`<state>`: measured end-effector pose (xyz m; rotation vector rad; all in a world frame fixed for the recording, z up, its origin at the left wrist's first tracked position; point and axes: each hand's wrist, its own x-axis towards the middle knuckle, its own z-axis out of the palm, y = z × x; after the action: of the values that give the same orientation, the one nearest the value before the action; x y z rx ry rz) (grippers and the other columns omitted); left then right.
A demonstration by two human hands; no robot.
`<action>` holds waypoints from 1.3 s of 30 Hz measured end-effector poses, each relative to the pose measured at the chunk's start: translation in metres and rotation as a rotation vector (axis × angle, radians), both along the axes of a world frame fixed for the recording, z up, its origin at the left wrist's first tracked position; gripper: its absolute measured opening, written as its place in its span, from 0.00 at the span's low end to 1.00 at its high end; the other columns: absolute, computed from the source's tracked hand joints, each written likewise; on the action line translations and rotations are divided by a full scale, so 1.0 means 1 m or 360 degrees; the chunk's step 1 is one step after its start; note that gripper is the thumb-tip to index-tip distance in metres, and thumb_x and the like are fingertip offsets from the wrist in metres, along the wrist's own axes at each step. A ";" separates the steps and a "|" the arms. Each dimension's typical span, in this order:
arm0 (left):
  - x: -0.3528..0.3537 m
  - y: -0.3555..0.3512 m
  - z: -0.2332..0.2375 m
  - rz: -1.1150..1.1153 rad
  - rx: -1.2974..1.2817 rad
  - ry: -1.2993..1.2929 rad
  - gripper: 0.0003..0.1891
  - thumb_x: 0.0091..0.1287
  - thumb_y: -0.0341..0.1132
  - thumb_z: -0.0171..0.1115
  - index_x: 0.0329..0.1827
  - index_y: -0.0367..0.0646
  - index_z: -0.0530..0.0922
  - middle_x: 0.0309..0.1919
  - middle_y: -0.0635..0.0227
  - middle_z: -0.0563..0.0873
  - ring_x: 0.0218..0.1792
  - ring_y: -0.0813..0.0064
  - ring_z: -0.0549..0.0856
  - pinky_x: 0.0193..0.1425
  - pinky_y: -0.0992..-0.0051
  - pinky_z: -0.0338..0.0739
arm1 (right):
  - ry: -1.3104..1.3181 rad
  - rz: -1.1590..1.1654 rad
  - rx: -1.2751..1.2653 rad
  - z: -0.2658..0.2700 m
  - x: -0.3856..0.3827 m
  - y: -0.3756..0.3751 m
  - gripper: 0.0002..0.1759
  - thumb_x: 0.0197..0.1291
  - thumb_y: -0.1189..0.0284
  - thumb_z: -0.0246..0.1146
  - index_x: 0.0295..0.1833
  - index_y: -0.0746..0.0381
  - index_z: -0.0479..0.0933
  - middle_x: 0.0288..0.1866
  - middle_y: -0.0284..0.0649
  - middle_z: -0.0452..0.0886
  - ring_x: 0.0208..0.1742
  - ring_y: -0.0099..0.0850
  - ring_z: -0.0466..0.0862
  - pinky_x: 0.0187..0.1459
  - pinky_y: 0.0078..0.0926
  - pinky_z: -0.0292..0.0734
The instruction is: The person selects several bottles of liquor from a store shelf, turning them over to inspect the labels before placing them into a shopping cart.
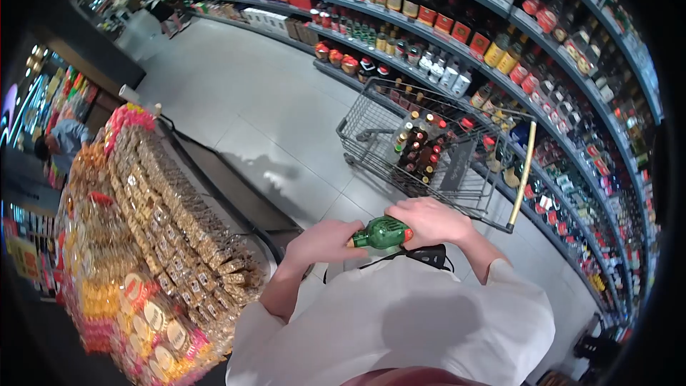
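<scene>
A green bottle (382, 232) with a red cap lies sideways between both my hands, close to my chest. My left hand (325, 239) is wrapped around its base end. At the capped end, my right hand (429, 219) covers the neck. Ahead of me stands a wire shopping cart (371, 118) holding several dark bottles (420, 150) with red and yellow caps; its yellow handle (523, 175) is just right of my right hand.
Shelves of bottled sauces (500, 50) curve along the right side of the aisle. A display heaped with packaged snacks (153, 221) stands at my left. Grey tile floor (243, 100) runs ahead. A person in blue (64, 139) is at far left.
</scene>
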<state>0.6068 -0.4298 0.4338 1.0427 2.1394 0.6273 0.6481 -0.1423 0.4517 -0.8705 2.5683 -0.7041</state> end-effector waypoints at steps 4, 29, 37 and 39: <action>-0.021 0.034 -0.017 -0.0070 -0.0095 -0.0061 0.28 0.72 0.57 0.66 0.54 0.38 0.78 0.30 0.46 0.85 0.36 0.42 0.86 0.40 0.52 0.78 | 0.0108 -0.0217 0.0056 -0.013 0.008 0.025 0.29 0.49 0.65 0.75 0.57 0.61 0.75 0.42 0.46 0.82 0.47 0.51 0.86 0.47 0.48 0.80; -0.303 0.193 -0.176 0.0128 -0.1195 0.0170 0.22 0.66 0.51 0.66 0.36 0.36 0.84 0.30 0.56 0.88 0.29 0.62 0.87 0.36 0.63 0.81 | 0.0505 -0.2575 0.0356 -0.184 0.163 0.254 0.43 0.68 0.61 0.70 0.83 0.61 0.61 0.78 0.62 0.67 0.76 0.58 0.71 0.74 0.49 0.69; -0.414 0.255 -0.317 0.0155 -0.1165 -0.0127 0.18 0.66 0.50 0.63 0.35 0.40 0.85 0.28 0.62 0.87 0.28 0.69 0.86 0.36 0.65 0.79 | 0.0002 -0.2971 0.0407 -0.198 0.125 0.258 0.44 0.73 0.60 0.66 0.86 0.56 0.53 0.69 0.52 0.80 0.61 0.49 0.87 0.59 0.47 0.82; -0.425 0.262 -0.353 0.0097 -0.1182 -0.0188 0.18 0.66 0.50 0.63 0.34 0.41 0.84 0.27 0.61 0.87 0.29 0.68 0.86 0.36 0.64 0.79 | -0.0038 -0.3080 0.0468 -0.205 0.113 0.258 0.41 0.73 0.60 0.66 0.84 0.55 0.56 0.65 0.52 0.83 0.55 0.49 0.89 0.55 0.48 0.83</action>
<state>0.1813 -0.1679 0.0809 0.5142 2.0395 -0.0987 0.7608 0.1161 0.2463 1.9425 2.5662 -0.5474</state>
